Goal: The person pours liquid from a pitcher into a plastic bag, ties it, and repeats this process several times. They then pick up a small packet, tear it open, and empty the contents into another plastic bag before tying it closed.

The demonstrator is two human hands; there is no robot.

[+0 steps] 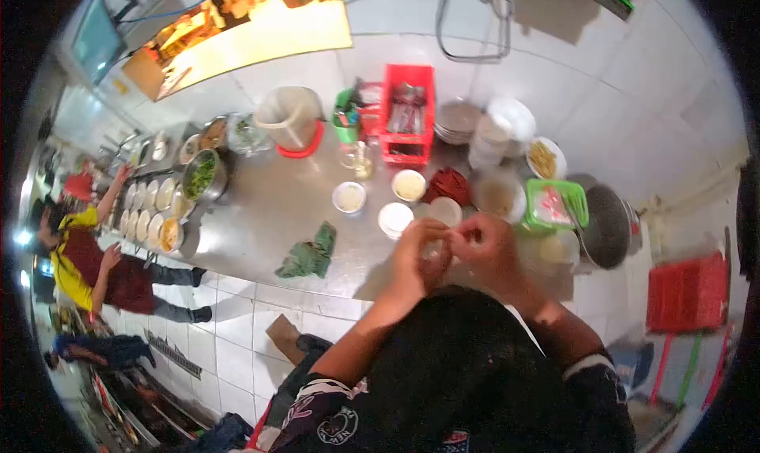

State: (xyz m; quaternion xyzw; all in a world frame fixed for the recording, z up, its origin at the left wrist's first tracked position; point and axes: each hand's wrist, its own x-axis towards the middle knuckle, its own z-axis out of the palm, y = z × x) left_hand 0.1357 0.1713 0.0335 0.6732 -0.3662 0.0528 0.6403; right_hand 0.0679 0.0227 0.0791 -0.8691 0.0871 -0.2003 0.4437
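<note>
Both of my hands are raised close together over the front edge of the steel table [245, 239]. My left hand [423, 255] has its fingers curled and pinched, its fingertips meeting those of my right hand [484, 245]. The fingers of my right hand are also bent into a pinch. Whatever lies between the fingertips is too small and blurred to name. Just beyond the hands are a white bowl [395, 219], a bowl of pale food [409, 185], a small pale dish [445, 211] and a dark red cloth [449, 187].
A green cloth [309, 253] lies left of my hands. Red baskets [408, 112] stand at the back. A green basket [556, 203] and a large metal pot [608, 226] are on the right. A person in yellow and maroon [99, 271] stands far left, near bowls.
</note>
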